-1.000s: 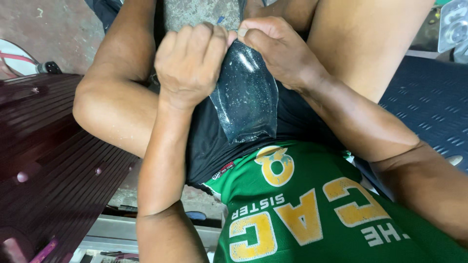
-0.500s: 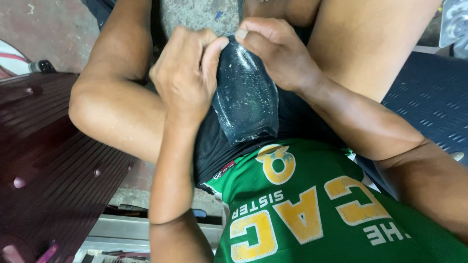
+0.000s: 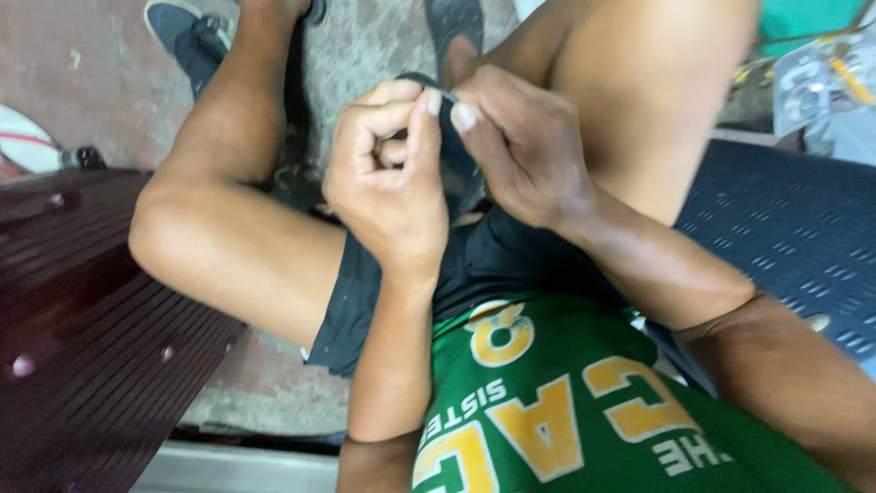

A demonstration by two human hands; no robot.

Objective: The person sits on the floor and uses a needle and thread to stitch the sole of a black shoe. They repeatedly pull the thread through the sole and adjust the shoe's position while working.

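I am seated and look down at my lap. My left hand (image 3: pixel 388 183) and my right hand (image 3: pixel 516 146) meet above my knees. Both pinch the top edge of a dark, shiny flexible piece (image 3: pixel 456 160), like a plastic pouch or rubber sheet, which hangs between them. Most of it is hidden behind my hands. Thumb and forefinger of each hand close on its rim, almost touching each other. Below are my black shorts (image 3: pixel 493 260) and green shirt (image 3: pixel 584 411) with yellow lettering.
A dark red slatted bench (image 3: pixel 82 338) stands at the left. A dark blue perforated seat (image 3: pixel 785 237) lies at the right. Concrete floor (image 3: pixel 100 82) shows beyond my knees, with a dark shoe (image 3: pixel 187 32) at the top left. Clear packets (image 3: pixel 812 82) lie at the top right.
The view has tilted down toward the floor. The dark piece, earlier spread out wide between my hands, is now gathered, and both hands pinch its top edge close together.
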